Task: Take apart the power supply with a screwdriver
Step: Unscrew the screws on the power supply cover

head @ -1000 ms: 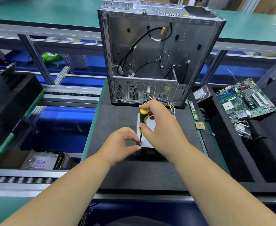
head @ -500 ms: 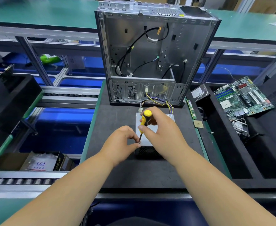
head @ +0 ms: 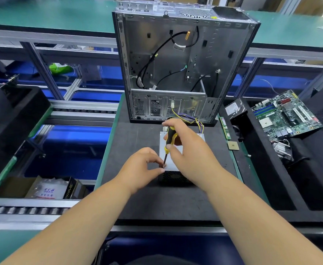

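Observation:
A grey metal power supply [head: 171, 159] lies flat on the black mat, its black fan grille facing me and a bundle of coloured wires [head: 193, 119] trailing from its far end. My right hand [head: 187, 148] grips a yellow-and-black screwdriver [head: 169, 139] held nearly upright, its tip on the supply's near left corner. My left hand [head: 143, 167] sits at that same corner, thumb and forefinger curled close around the screwdriver's tip. Whether they pinch a screw is hidden.
An empty open computer case [head: 179, 64] stands upright just behind the supply. To the right lie a RAM stick [head: 225, 128], a CPU chip [head: 233, 145], a hard drive [head: 234, 109] and a motherboard [head: 284, 116] in black trays. A roller conveyor [head: 23, 209] runs at left.
My right hand has shifted its hold on the screwdriver handle, which leans slightly differently. My left hand stays at the corner by the tip. The view has drifted a little.

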Demonstrator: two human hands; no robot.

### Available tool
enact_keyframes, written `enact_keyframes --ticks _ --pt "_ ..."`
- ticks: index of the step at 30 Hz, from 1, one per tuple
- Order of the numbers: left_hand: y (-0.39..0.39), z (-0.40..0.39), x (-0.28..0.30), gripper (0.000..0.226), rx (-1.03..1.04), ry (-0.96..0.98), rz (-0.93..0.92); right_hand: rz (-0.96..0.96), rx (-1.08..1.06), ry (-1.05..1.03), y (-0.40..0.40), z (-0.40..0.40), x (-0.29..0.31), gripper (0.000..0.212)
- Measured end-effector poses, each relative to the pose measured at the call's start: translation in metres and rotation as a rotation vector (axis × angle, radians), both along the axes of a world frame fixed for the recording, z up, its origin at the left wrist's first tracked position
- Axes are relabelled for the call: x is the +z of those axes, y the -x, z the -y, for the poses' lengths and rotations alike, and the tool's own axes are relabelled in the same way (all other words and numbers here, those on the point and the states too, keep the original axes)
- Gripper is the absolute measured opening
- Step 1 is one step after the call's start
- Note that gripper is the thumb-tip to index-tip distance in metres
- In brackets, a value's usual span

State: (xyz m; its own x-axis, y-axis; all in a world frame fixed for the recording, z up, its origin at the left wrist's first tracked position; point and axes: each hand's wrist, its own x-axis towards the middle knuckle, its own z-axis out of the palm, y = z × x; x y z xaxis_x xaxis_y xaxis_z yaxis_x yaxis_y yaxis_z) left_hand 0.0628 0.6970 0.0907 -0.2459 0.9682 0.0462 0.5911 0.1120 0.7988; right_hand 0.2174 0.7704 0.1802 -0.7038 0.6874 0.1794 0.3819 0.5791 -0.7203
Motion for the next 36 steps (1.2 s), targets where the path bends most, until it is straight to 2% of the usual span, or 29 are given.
enact_keyframes --ticks 4,7,10,12,15,18,23,25,27,33,36 --pt "-0.001 -0.001 0.001 0.012 0.02 0.012 0.012 -0.076 0.003 -0.111 0.002 0.001 -0.001 0.034" --pt "-0.002 -0.002 0.0 0.012 0.024 0.02 -0.012 -0.101 -0.017 -0.139 0.003 0.001 -0.001 0.036" --pt "-0.003 -0.003 -0.002 0.015 0.045 0.021 -0.012 -0.105 0.023 -0.006 0.002 0.0 -0.001 0.055" --pt "-0.002 -0.004 -0.003 0.016 0.052 0.022 -0.019 -0.15 0.042 0.135 0.001 -0.001 -0.002 0.059" --pt "-0.001 -0.007 -0.003 0.017 0.045 0.042 -0.015 -0.268 0.025 0.299 0.0 -0.006 -0.005 0.045" --pt "-0.001 -0.01 0.001 0.02 0.075 0.021 0.013 -0.465 -0.001 0.433 -0.003 -0.014 -0.004 0.036" --pt "-0.003 -0.023 0.018 0.022 0.09 -0.006 0.121 -0.773 -0.034 0.482 -0.019 -0.036 0.004 0.032" --pt "-0.007 -0.029 0.026 0.019 0.081 -0.015 0.219 -0.81 -0.064 0.46 -0.03 -0.047 0.007 0.029" --pt "-0.016 -0.035 0.033 0.017 0.064 -0.034 0.375 -0.728 -0.075 0.379 -0.043 -0.057 0.009 0.026" --pt "-0.054 -0.063 0.05 0.017 0.015 -0.05 0.8 -0.269 -0.157 0.201 -0.073 -0.066 0.001 0.021" --pt "-0.074 -0.079 0.054 0.018 -0.029 -0.004 0.93 -0.162 -0.171 0.134 -0.085 -0.065 -0.002 0.019"
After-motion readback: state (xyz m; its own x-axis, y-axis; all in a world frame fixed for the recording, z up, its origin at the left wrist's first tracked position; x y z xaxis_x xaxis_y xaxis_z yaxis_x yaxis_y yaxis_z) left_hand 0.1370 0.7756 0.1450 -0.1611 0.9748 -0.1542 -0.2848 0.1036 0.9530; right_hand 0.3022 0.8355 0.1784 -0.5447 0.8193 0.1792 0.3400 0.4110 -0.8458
